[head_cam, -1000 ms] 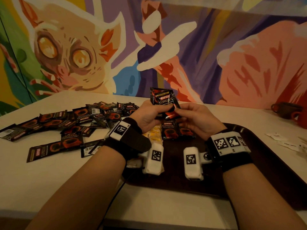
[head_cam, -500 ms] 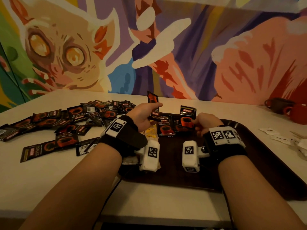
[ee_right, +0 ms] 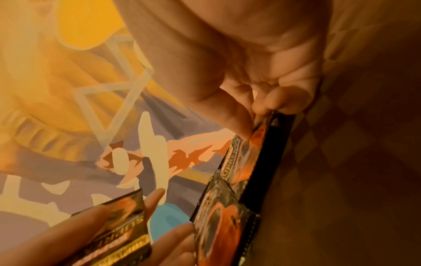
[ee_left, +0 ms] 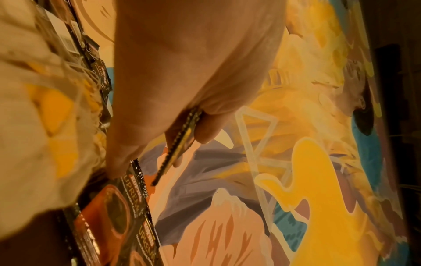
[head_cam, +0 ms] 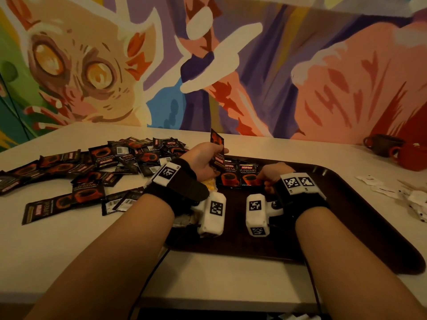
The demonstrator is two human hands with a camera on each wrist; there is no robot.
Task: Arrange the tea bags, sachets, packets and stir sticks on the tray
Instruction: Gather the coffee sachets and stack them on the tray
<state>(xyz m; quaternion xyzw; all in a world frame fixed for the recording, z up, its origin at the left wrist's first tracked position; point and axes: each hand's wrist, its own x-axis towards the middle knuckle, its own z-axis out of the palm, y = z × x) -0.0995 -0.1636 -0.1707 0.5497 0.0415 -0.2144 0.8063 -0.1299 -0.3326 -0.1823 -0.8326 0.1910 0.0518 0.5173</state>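
1. Behind the white table (head_cam: 69,245) stands a wall with a big painted picture (head_cam: 76,72) of a wide-eyed animal in many bright colours.
2. One black and red coffee sachet (head_cam: 217,147) stands up on its edge in the left hand (head_cam: 203,161), just over the far left corner of the dark brown tray (head_cam: 346,215). The thumb and fingers are curled round it and pinch it tight – the left wrist view shows its thin edge (ee_left: 180,142) squeezed between them.
3. Two more sachets lie flat on the tray, side by side and touching. The left one (head_cam: 228,177) is just under the left hand. The right one (head_cam: 249,176) is under the right hand (head_cam: 275,175).
4. The right hand is low on the tray. Its fingertips (ee_right: 241,126) are bent down and pinch the near end of that right sachet (ee_right: 252,154) – thumb on one side, fingers on the other.
5. Something yellow (head_cam: 209,184) peeks out just below the left hand, at the tray's left edge. I cannot tell what it is.
6. A big messy pile of the same black sachets (head_cam: 92,172) lies on the table, left of the tray. Some show the cup picture and some show bar codes.
7. Small white paper packets (head_cam: 392,192) lie on the table, right of the tray.
8. Two cups stand at the far right by the wall, a dark brown cup (head_cam: 381,144) and a red cup (head_cam: 411,157), close together.
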